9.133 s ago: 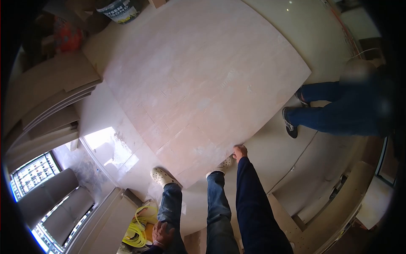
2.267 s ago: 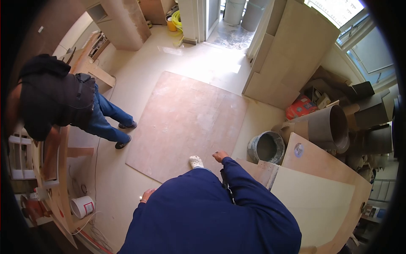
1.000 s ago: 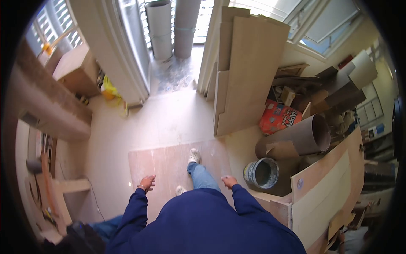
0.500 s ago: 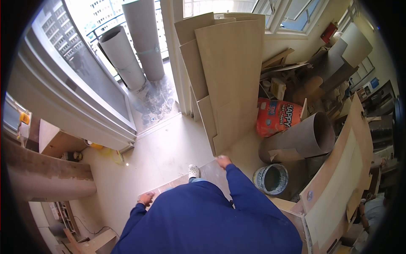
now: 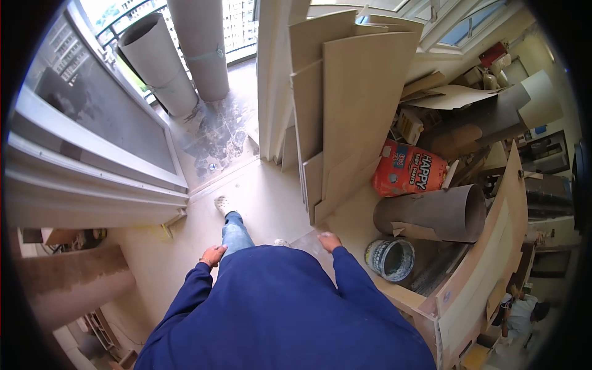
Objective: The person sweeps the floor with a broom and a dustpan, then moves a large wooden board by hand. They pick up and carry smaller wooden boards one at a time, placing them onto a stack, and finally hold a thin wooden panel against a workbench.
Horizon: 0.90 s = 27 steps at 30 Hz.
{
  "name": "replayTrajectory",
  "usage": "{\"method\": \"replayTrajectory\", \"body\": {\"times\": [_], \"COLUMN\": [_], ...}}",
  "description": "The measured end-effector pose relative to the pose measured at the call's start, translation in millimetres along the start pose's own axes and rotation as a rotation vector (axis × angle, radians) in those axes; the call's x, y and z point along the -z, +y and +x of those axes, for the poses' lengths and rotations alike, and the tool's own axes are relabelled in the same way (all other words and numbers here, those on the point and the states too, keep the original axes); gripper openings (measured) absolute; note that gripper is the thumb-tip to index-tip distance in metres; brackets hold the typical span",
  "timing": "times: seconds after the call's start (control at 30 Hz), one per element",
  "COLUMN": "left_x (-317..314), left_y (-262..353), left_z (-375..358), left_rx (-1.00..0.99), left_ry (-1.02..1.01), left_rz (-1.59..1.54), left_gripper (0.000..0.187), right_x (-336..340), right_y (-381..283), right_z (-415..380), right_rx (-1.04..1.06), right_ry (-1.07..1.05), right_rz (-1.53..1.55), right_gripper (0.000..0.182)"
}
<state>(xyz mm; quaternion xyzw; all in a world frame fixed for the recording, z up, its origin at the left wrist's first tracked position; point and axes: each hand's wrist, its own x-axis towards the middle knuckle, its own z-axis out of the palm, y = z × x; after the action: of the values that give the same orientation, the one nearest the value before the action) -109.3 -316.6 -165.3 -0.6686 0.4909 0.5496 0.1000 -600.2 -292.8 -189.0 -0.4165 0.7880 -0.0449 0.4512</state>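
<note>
My left hand (image 5: 214, 254) is beside my left thigh, its fingers loosely curled with nothing visible in them. Over the floor on the right, my right hand (image 5: 330, 241) is also curled, and no held object shows. It is just below the bottom corner of tall tan boards (image 5: 364, 117) that lean upright by the window. One light shoe (image 5: 224, 206) is forward on the pale floor; the other is mostly hidden by my blue top. A darker, flat patch (image 5: 306, 241) shows on the floor beside my right hand.
A crusted bucket (image 5: 391, 259), a brown roll (image 5: 431, 213) and a red bag (image 5: 409, 169) stand at right. Large rolls (image 5: 158, 68) stand beyond the doorway. A long curved panel (image 5: 484, 253) is at far right, with another person (image 5: 522, 316) behind it.
My left foot has come forward toward the doorway. The view has shifted, and the leaning boards appear farther right. My left hand has drawn in from spread fingers to a curl beside my thigh.
</note>
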Motion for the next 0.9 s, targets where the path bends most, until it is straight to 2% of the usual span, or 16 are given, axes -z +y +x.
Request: {"method": "replayTrajectory", "body": {"times": [0.07,0.1,0.13,0.17,0.2,0.27,0.33,0.4,0.47,0.6,0.67,0.8,0.87,0.9], "left_x": [32,58,82,114,140,183,220,261,276,305,306,297,281,289], "left_y": [-11,2,-2,-3,0,-6,-16,-6,-18,-5,0,3,-10,6], "left_z": [40,50,71,85,103,139,177,191,218,236,238,246,271,262], "left_rx": [-0.217,-0.051,-0.054,-0.245,-0.004,-0.046,-0.079,-0.016,-0.106,-0.009,0.035,0.018,-0.042,-0.025], "left_ry": [0.038,0.018,-0.011,-0.036,-0.069,0.067,0.107,0.043,0.11,0.062,-0.069,-0.113,-0.092,-0.131], "left_rz": [-0.046,-0.068,-0.04,0.165,-0.02,-0.014,-0.11,-0.204,-0.123,-0.044,-0.037,-0.024,0.06,0.038], "left_gripper": [0.059,0.06,0.059,0.057,0.055,0.054,0.06,0.061,0.059,0.055,0.06,0.061,0.052,0.052], "right_x": [-8,-9,-13,-12,-11,6,11,19,30,42,42,28,23,23], "right_y": [8,7,8,-14,-37,-112,-155,-198,-233,-292,-317,-325,-332,-334], "right_z": [-7,-6,-11,-15,-13,-39,-36,-29,-25,-17,-18,-19,-24,-28], "right_rx": [-0.156,-0.2,-0.255,-0.305,-0.313,-0.558,-0.567,-0.497,-0.485,-0.43,-0.421,-0.311,-0.315,-0.317], "right_ry": [-0.029,-0.054,-0.056,-0.057,-0.067,-0.07,-0.084,-0.067,-0.033,0.067,0.07,0.059,0.066,0.047], "right_rz": [-0.081,-0.143,-0.099,-0.06,-0.078,0.268,0.299,0.353,0.36,0.401,0.393,0.353,0.342,0.314], "right_gripper": [0.036,0.037,0.038,0.039,0.039,0.043,0.043,0.042,0.041,0.042,0.044,0.048,0.048,0.048]}}
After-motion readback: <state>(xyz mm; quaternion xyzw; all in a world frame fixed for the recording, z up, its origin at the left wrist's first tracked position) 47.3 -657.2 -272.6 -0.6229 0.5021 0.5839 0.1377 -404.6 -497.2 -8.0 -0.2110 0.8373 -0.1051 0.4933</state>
